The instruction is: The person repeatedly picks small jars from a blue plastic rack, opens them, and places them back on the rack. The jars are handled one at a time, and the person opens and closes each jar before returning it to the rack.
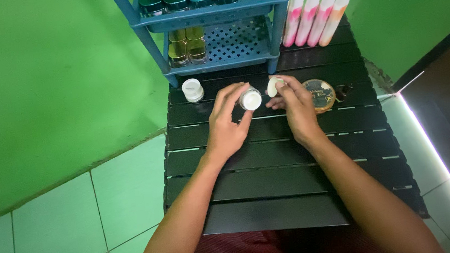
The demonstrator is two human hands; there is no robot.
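Green walls, pale tiled floor, black slatted table, possibly doorway right.

Black slatted table; blue star-punched rack; white jar; pink-white tubes.

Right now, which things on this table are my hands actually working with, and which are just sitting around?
In hand:
- small white jar, held by the left hand
- white lid, in the right hand

Lying about:
- second white jar
- round gold tin
- four pink and white tubes
- blue rack of jars

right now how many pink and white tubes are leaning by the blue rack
4, side by side against the green wall right of the blue rack: tubes at. None seems hidden.
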